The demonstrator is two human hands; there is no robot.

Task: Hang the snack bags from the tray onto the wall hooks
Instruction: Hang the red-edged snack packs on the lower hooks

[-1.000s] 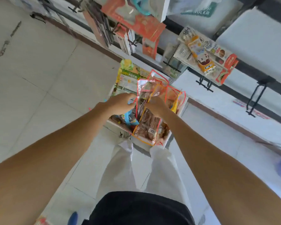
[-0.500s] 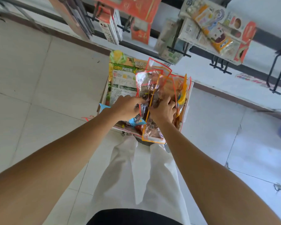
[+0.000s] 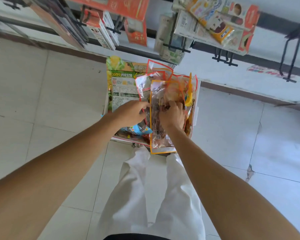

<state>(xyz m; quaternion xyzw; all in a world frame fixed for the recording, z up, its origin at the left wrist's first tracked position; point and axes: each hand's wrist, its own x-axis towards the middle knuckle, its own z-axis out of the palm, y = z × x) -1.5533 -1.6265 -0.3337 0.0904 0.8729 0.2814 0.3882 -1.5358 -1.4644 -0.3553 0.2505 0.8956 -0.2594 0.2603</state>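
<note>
Below, in the head view, a white tray is seen on the floor at the foot of the wall, with open tiled floor to its left and right and white trousers just before its near rim. Beyond it the wall rail is lined with hung packets; further right two bare black hooks stand out from the wall.

The tray is filled with snack bags set on edge. An orange-bordered bag is gripped by the right hand, whose fingers are curled into its face. Its long axis runs from the person toward the wall, and its near end overhangs the tray's near rim. A red-bordered bag just to its left is pinched at the edge by the left hand. A green sweet bag lies flat at the tray's left side.

The bags' lower parts and most of the tray are hidden by the hands. The hung packets are blurred and cut off at the top.
</note>
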